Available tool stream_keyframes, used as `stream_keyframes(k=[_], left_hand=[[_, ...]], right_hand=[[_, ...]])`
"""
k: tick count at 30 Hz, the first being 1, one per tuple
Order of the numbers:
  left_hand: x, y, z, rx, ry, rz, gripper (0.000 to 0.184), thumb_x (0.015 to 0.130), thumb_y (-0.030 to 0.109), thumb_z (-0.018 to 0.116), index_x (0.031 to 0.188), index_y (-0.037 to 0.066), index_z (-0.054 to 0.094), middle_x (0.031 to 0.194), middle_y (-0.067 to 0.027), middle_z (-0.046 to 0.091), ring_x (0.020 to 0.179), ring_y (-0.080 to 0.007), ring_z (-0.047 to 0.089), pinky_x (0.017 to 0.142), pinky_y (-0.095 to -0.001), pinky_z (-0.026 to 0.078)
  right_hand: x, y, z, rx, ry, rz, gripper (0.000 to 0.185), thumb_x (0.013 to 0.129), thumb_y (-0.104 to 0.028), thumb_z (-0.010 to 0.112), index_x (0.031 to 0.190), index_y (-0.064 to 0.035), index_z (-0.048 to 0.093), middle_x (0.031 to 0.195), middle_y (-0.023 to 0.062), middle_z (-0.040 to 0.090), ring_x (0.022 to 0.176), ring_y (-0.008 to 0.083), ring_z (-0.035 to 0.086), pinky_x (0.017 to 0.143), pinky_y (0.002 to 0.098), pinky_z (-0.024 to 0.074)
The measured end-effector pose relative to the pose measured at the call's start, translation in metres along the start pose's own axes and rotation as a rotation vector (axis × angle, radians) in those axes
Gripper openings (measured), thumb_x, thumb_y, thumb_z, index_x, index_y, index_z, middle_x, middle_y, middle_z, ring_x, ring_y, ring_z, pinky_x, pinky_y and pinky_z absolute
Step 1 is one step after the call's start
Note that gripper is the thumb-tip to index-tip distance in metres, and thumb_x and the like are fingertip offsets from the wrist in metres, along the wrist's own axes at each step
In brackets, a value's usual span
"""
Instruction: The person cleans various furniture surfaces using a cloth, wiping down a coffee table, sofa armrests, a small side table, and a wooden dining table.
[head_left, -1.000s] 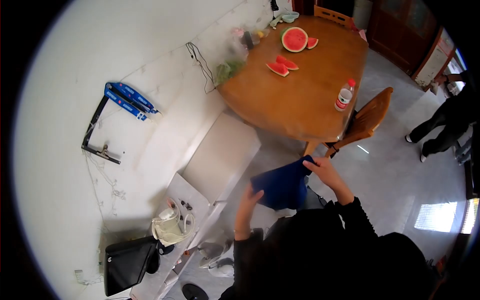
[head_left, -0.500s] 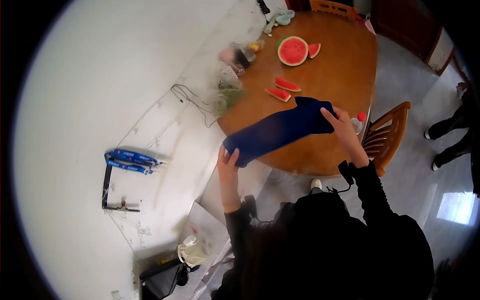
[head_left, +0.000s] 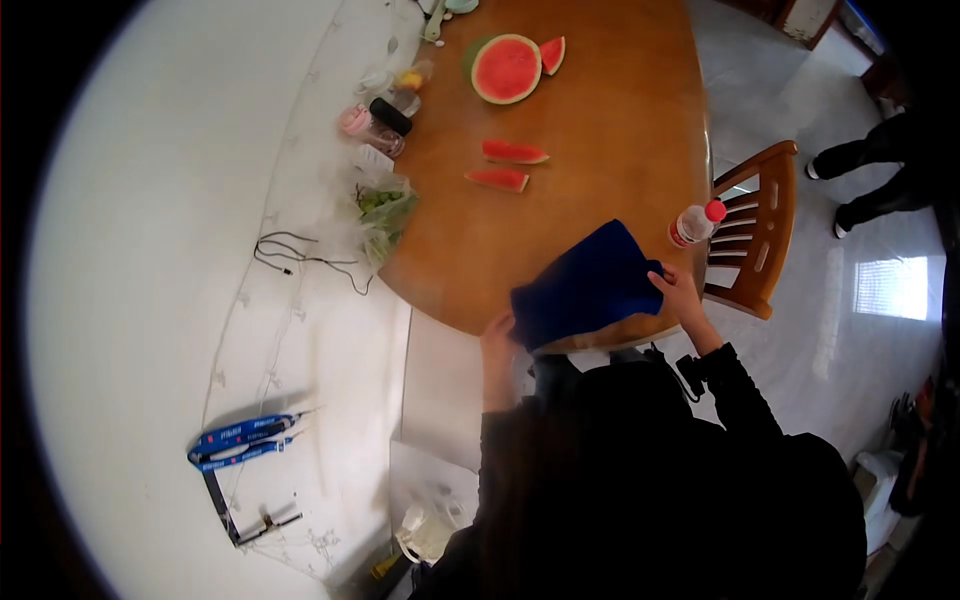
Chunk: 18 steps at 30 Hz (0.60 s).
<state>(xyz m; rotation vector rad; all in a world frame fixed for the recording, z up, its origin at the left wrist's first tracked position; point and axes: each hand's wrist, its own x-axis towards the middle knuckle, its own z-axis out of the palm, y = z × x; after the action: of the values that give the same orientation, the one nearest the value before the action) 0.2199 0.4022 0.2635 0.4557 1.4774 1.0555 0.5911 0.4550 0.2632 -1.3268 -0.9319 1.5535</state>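
Stretching between the left hand (head_left: 500, 337) and the right hand (head_left: 680, 290), the cloth (head_left: 590, 287) is now seen over the near edge of the table (head_left: 600, 120); whether the tabletop is touched by it cannot be told. At 1.0 s ago it was held short of the table, above the floor, and at 0.5 s ago it was drawn out as a long, narrow band. A broader, 4-sided shape is now shown. The bottle (head_left: 695, 224), partly hidden by the right arm at 0.5 s ago, is again seen almost whole, just beyond the right hand and near the chair (head_left: 765, 240). The melon (head_left: 507, 68) and the 2 slices (head_left: 515, 152) are left on the table, well apart from the hands.

The right forearm is reached forward and angled inward, and the cloth's right corner is pinched between thumb and fingers. The left forearm is pointed almost straight ahead, lower than the right hand in view, with the hand set at the cloth's left corner. The left fingers are blurred, so whether they are pressed together or pinching cannot be told.
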Motion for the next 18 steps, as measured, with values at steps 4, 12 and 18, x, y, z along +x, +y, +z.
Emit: stream_keyframes(k=[4,12,18], left_hand=[[0.054,0.002,-0.009,-0.227,-0.106,0.201,0.032,0.086,0.000,0.059,0.118,-0.002,0.058,0.102,-0.0103,0.063,0.094,-0.0184,0.062,0.075,-0.0268,0.051],[0.104,0.042,-0.070,-0.323,0.000,-0.030,0.032,0.083,-0.001,0.061,0.114,0.004,0.064,0.102,-0.0075,0.062,0.092,-0.0165,0.059,0.077,-0.0264,0.048],[0.126,0.020,-0.216,-0.164,0.316,0.320,0.034,0.080,-0.004,0.061,0.113,0.004,0.064,0.099,-0.0066,0.063,0.087,-0.0157,0.059,0.075,-0.0253,0.047]], right_hand=[[0.015,0.025,0.036,-0.510,0.158,-0.260,0.046,0.090,-0.028,0.066,0.118,0.0073,0.057,0.115,0.0214,0.061,0.108,0.0250,0.059,0.093,0.0339,0.0457],[0.047,0.051,0.171,-1.524,0.018,-0.240,0.077,0.089,-0.055,0.053,0.137,0.0043,0.039,0.143,0.0314,0.033,0.138,0.0429,0.026,0.114,0.0502,0.0200],[0.111,0.035,0.308,-1.527,-0.337,-0.415,0.081,0.085,-0.055,0.059,0.139,0.0017,0.038,0.144,0.0313,0.032,0.138,0.0433,0.026,0.114,0.0495,0.0205]])
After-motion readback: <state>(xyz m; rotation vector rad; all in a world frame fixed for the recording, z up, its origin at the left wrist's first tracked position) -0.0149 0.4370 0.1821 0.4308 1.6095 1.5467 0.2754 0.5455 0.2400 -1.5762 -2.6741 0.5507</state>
